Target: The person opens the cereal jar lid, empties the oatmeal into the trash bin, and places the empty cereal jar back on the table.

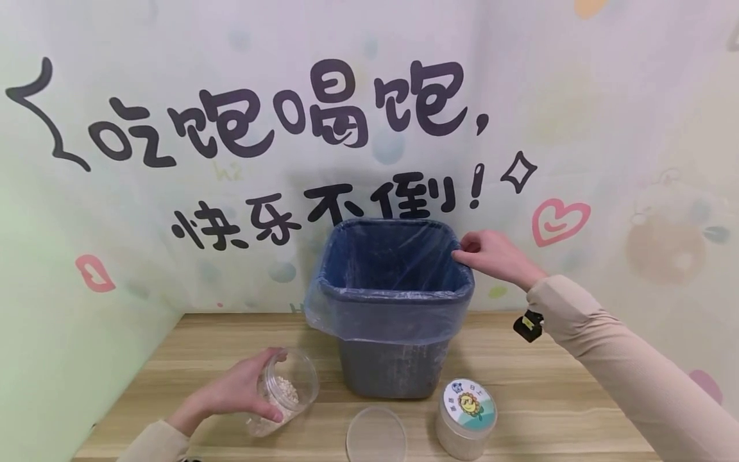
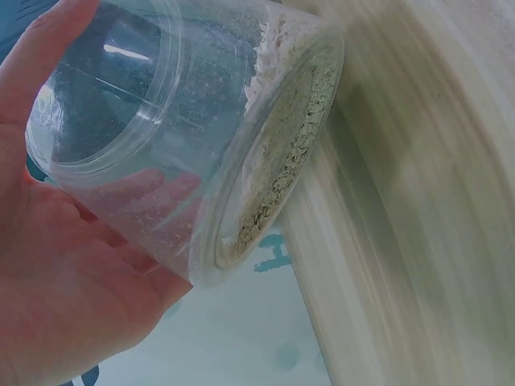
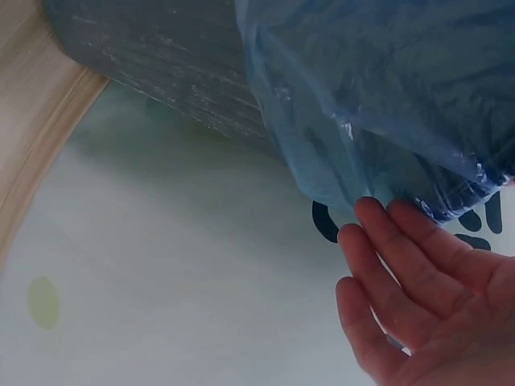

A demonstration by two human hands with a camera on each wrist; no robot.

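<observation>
My left hand [image 1: 239,388] grips a clear plastic jar [image 2: 217,121], fingers and thumb round its side. The jar leans with its open mouth toward the bin, low over the table. Whitish grains or flakes [image 1: 284,393] are heaped in its lower part. At the right rim of a grey-blue trash bin [image 1: 392,372], my right hand [image 1: 493,256] pinches the edge with the thumb. Its other fingers [image 3: 402,281] extend along the outside, close to the liner. A thin translucent blue bag [image 3: 346,121] lines the bin and folds down over its rim.
A round clear lid [image 1: 376,436] lies on the wooden table [image 1: 537,410] in front of the bin. Beside it stands a closed jar [image 1: 466,423] with a sunflower label on top. A wall with large dark lettering [image 1: 340,106] rises behind the bin.
</observation>
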